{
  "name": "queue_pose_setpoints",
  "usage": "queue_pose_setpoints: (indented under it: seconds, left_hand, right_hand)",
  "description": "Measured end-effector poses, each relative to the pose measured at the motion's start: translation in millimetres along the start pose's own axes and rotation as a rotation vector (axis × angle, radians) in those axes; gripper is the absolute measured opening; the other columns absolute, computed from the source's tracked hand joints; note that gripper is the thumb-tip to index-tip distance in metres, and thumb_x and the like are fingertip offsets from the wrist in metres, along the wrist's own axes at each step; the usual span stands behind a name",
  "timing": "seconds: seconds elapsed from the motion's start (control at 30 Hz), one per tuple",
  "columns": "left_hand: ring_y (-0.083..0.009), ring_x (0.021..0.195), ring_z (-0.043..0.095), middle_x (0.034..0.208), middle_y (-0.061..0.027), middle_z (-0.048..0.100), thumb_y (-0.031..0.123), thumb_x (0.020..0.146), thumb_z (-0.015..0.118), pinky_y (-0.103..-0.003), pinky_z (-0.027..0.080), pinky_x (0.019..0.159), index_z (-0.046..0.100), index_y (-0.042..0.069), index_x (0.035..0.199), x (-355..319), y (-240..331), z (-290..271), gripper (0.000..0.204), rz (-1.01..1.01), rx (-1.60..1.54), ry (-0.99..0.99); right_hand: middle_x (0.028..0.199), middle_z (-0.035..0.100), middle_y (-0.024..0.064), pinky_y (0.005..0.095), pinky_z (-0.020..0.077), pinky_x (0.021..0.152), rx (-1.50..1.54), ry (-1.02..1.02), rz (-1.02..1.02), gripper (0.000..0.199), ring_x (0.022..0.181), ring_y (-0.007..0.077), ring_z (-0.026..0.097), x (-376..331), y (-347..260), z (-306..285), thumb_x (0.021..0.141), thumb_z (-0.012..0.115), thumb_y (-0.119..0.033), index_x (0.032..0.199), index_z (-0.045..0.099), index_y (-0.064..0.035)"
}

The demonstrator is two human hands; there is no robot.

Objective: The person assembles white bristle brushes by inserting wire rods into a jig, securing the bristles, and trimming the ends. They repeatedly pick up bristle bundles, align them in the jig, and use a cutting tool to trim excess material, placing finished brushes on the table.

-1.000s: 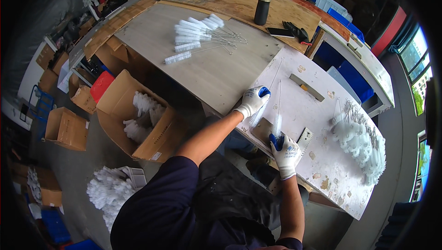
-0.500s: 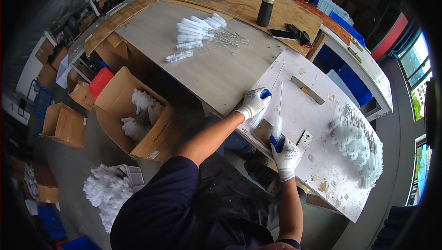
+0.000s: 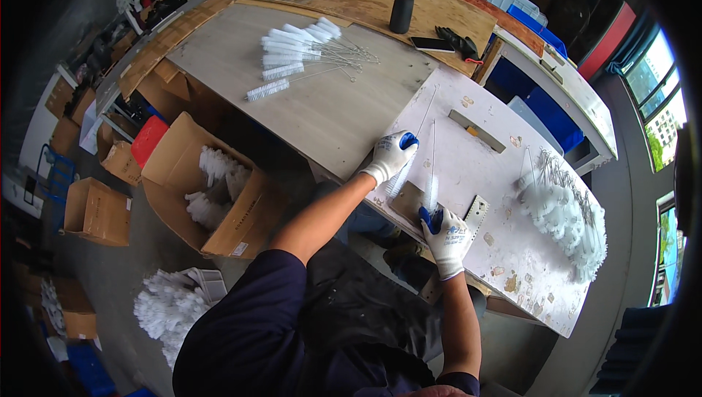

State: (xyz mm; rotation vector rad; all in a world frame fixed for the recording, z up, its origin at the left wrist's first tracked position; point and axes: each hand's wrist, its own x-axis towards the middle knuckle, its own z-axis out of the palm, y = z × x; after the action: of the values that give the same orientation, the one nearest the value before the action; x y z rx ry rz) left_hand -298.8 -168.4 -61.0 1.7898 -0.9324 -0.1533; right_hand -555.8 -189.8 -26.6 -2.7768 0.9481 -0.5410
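Note:
White work gloves with blue palm sides cover both hands. My left hand (image 3: 393, 157) is closed around a white-bristled wire brush (image 3: 398, 180); its thin wire stem points away from me. My right hand (image 3: 446, 242), lower on the pale worktop (image 3: 504, 196), pinches the bristle end of a second wire brush (image 3: 432, 191), whose stem also points away. Between the hands, at the table's near edge, lies a brownish-grey plate (image 3: 407, 204). Beside my right hand is a perforated metal strip (image 3: 477, 216). The glove partly hides the second brush's lower tip.
Finished-looking brushes (image 3: 289, 53) lie fanned on the grey board. A large brush heap (image 3: 561, 214) covers the right side. A flat bar (image 3: 477, 131), black flask (image 3: 402, 8), phone (image 3: 432, 44) and dark glove (image 3: 459, 42) lie farther off. An open carton (image 3: 238, 225) stands at left.
The whole view has shifted slightly, so the scene sits a little further left and higher. Both hands keep their hold on the brushes, at nearly the same places over the worktop.

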Motion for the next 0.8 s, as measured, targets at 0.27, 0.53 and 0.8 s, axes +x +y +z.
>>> queue_pose_setpoints:
  seconds: [0.27,0.53,0.8]
  left_hand:
    - [-0.0346,0.088,0.069,0.096,-0.0163,0.072,0.03,0.088,0.069,-0.042,0.053,0.08,0.069,0.005,0.099,-0.4,1.2,-0.2,0.026,0.027,0.0,0.03]
    - [-0.0361,0.094,0.069,0.102,-0.0188,0.072,0.026,0.089,0.071,-0.041,0.053,0.084,0.069,0.002,0.105,0.1,2.4,-1.7,0.029,0.0,-0.006,-0.021]
    - [-0.036,0.096,0.069,0.104,-0.019,0.072,0.026,0.089,0.071,-0.041,0.054,0.085,0.069,0.001,0.106,0.0,3.5,-3.0,0.03,-0.007,0.005,-0.015]
  right_hand:
    - [0.08,0.069,0.0116,0.0444,0.0526,0.074,0.026,-0.026,0.016,0.037,0.079,0.0316,0.069,0.5,2.2,4.2,0.075,0.081,-0.042,0.083,0.065,-0.0093]
    - [0.077,0.069,0.0117,0.0438,0.0529,0.072,0.029,-0.012,0.004,0.037,0.077,0.0319,0.069,0.8,2.6,2.7,0.076,0.081,-0.042,0.082,0.064,-0.0092]
    - [0.076,0.069,0.0115,0.0442,0.0533,0.073,0.044,0.014,-0.019,0.038,0.077,0.0319,0.069,1.0,3.5,4.3,0.077,0.08,-0.043,0.08,0.064,-0.0092]
